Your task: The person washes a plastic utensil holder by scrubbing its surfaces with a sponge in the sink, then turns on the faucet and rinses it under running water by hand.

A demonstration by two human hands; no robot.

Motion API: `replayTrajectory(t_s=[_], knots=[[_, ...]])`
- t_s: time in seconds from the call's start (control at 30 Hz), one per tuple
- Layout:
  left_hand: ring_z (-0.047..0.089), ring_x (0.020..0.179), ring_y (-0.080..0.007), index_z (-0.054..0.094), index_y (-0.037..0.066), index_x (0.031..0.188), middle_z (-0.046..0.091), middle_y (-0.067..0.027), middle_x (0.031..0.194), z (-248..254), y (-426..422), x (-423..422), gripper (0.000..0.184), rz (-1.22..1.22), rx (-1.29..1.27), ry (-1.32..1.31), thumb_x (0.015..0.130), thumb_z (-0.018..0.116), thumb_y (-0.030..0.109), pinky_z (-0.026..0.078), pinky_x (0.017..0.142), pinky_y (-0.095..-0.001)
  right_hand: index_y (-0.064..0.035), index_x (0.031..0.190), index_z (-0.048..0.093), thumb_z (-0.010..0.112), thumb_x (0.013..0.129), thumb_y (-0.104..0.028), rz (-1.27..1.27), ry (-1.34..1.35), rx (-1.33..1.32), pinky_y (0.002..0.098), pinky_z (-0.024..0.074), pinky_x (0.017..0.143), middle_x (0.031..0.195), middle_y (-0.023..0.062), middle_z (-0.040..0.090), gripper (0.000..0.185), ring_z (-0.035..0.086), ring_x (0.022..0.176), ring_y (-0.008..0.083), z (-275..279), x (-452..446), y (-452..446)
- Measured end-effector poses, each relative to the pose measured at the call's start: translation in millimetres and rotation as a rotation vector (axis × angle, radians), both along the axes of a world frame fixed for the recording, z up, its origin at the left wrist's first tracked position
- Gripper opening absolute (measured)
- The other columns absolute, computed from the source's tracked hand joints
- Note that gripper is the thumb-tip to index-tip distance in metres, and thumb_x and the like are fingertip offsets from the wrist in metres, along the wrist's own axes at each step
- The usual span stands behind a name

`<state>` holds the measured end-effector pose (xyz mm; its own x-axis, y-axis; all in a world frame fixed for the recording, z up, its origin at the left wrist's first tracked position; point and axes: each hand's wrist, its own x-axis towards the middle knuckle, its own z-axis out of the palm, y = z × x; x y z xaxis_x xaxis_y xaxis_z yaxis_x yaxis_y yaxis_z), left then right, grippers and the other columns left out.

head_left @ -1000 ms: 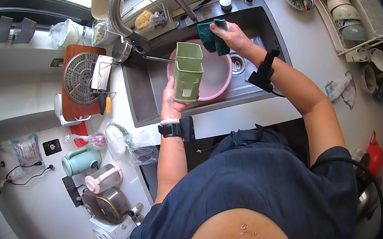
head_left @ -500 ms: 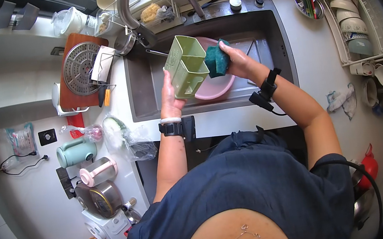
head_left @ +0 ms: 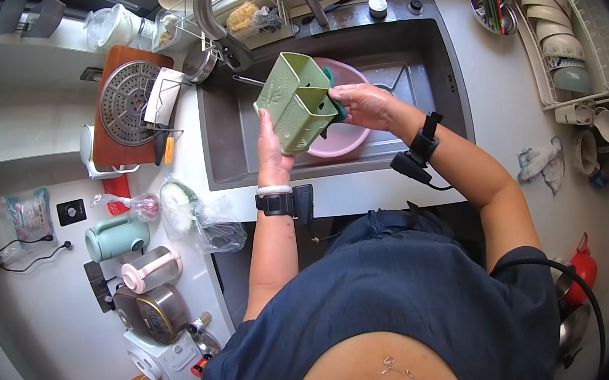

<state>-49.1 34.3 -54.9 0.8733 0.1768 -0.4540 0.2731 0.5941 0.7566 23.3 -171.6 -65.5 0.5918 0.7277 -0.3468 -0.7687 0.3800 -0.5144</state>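
My left hand grips a light green plastic utensil holder from its lower left side. The holder is tilted over the sink, its two open compartments facing up and to the right. My right hand presses a dark green scouring pad against the holder's right side. Most of the pad is hidden behind the holder and my fingers. Below them a pink basin sits in the dark sink, partly covered by the holder.
A curved faucet arches over the sink's back left. On the left are a wooden board with a round steamer plate and a knife. A dish rack with stacked bowls stands at right, near a crumpled cloth.
My right hand has moved left, bringing the scouring pad from beside the holder to its right side. The holder has turned slightly in my left hand.
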Motion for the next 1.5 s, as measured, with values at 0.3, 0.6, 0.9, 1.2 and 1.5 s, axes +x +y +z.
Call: replayTrajectory(t_s=[0.3, 0.6, 0.9, 1.2, 1.5], knots=[[0.055, 0.109, -0.0279, 0.04, 0.004, 0.131, 0.052, -0.015, 0.124, 1.2, -2.8, -4.4, 0.06, -0.063, -0.065, -0.027, 0.094, 0.036, 0.051, 0.05, 0.087, -0.0418, -0.0099, 0.1, 0.055, 0.062, 0.087, -0.026, -0.044, -0.144, -0.246, 0.022, 0.0478, 0.077, 0.093, 0.0001, 0.058, 0.022, 0.056, 0.085, 0.0068, 15.0, -17.8, 4.0], [0.056, 0.108, -0.0278, 0.038, 0.004, 0.132, 0.052, -0.0152, 0.123, 15.1, -20.0, 4.5, 0.061, -0.073, -0.025, 0.0, 0.094, 0.035, 0.052, 0.05, 0.087, -0.0419, -0.0061, 0.113, 0.05, 0.063, 0.086, -0.026, -0.105, -0.173, -0.38, 0.0287, 0.0514, 0.079, 0.099, 0.003, 0.059, 0.036, 0.06, 0.085, 0.0132, 20.7, -19.0, 4.1], [0.058, 0.104, -0.0285, 0.041, 0.01, 0.131, 0.054, -0.0136, 0.121, 9.4, -24.7, 19.5, 0.056, -0.149, -0.155, 0.107, 0.096, 0.026, 0.05, 0.053, 0.079, -0.0442, 0.0001, 0.106, 0.054, 0.063, 0.082, -0.009, -0.432, -0.116, -0.154, 0.0351, 0.0552, 0.078, 0.098, 0.011, 0.063, 0.028, 0.065, 0.084, 0.0207, 38.6, -0.5, -62.0], [0.055, 0.109, -0.0284, 0.041, 0.01, 0.131, 0.053, -0.0145, 0.124, 5.8, -38.8, 34.5, 0.051, -0.254, -0.343, 0.068, 0.096, 0.029, 0.045, 0.048, 0.087, -0.0452, -0.0032, 0.094, 0.05, 0.058, 0.084, -0.004, -0.238, -1.122, -0.718, 0.0287, 0.0478, 0.074, 0.087, 0.007, 0.063, 0.013, 0.059, 0.084, 0.0139, 71.8, -9.6, -66.8], [0.055, 0.109, -0.0279, 0.043, 0.005, 0.129, 0.052, -0.0155, 0.123, 18.6, -34.7, 30.0, 0.049, -0.211, -0.248, 0.019, 0.096, 0.037, 0.041, 0.046, 0.09, -0.0417, -0.0044, 0.098, 0.049, 0.056, 0.072, 0.006, -0.025, -1.57, -0.806, 0.0389, 0.0486, 0.081, 0.104, 0.0156, 0.06, 0.028, 0.058, 0.097, 0.0336, 74.3, -14.5, -62.8]])
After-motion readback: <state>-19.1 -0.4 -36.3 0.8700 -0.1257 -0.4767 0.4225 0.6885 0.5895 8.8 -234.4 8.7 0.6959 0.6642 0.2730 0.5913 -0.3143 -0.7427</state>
